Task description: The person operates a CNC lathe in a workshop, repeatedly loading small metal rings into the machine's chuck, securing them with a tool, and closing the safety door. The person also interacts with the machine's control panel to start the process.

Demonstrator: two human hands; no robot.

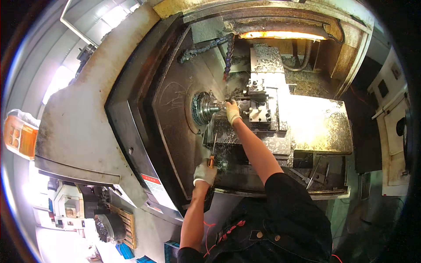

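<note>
Left hand [205, 174]: gloved, fingers wrapped around the orange handle of a tool [211, 161]. I read the tool as near upright, its thin shaft pointing up toward the chuck area. The hand sits low, in front of the dark panel [169, 105] and well below the chuck [201, 108].

Right hand [233, 111]: gloved, arm extended up into the machine, fingers at the free end of the shiny part [214, 106]. I can't make out whether they grip it, touch it or stay just off it; the fingertips are too small in my view.

The part sticks out from the chuck toward the right, between the chuck and the tool blocks [259, 115]. I note the blocks just right of the right hand, mounted on the slide [276, 103]. A jointed hose [229, 57] hangs above the part. Pale shavings [224, 164] lie right of the tool handle.

Farther out: a bright cover [322, 125] right of the slide, wet-looking and blotched; a lit lamp [283, 35] at the top; an orange jug [21, 136] at far left; a dark bin [109, 228] beside a wooden pallet [128, 225] at lower left.
</note>
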